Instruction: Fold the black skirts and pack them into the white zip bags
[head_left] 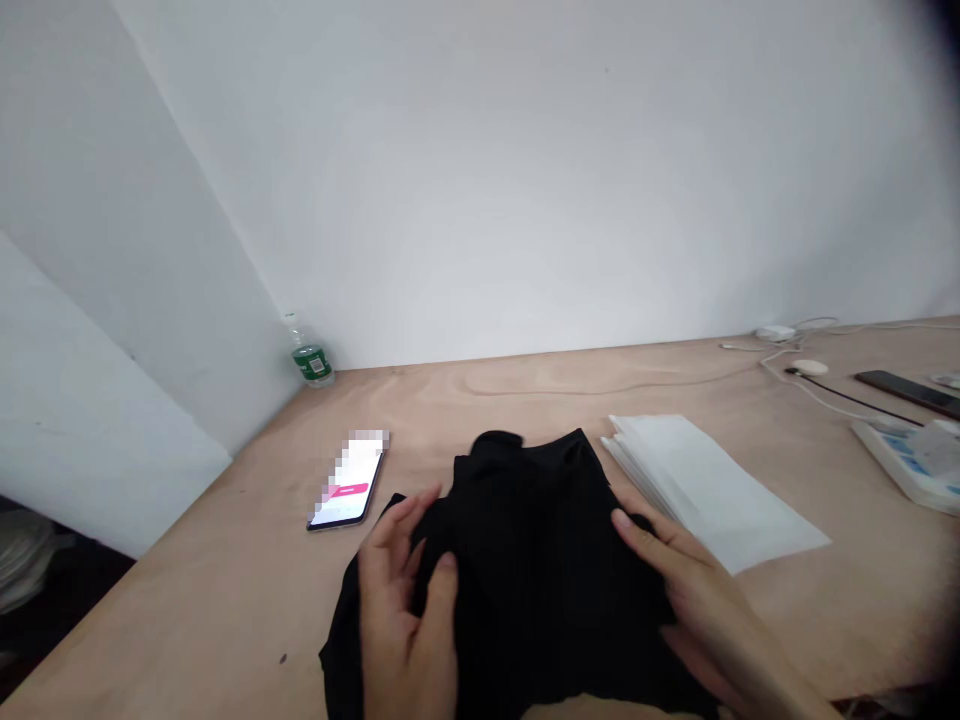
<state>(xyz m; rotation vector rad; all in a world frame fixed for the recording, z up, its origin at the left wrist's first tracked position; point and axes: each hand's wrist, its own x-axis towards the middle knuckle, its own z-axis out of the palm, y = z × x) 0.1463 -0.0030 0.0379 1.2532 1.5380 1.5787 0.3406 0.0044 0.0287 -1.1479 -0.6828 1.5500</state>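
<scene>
A black garment (pixel 532 560) lies bunched in front of me at the table's near edge, its kind hard to make out in the folds. My left hand (pixel 409 610) is at its left side, with fabric between the thumb and the curved fingers in a loose hold. On the opposite side, my right hand (pixel 679 565) pinches the garment's right edge, thumb on top and the other fingers partly hidden. Some of the cloth hangs toward me past the bottom of the view.
A phone (pixel 349 490) with a lit screen lies left of the garment. White folded sheets (pixel 712 490) are stacked to its right. A bottle with a green label (pixel 311 362) stands in the back corner. Cables, a dark phone (pixel 907 390) and a white power strip (pixel 904 470) occupy the right.
</scene>
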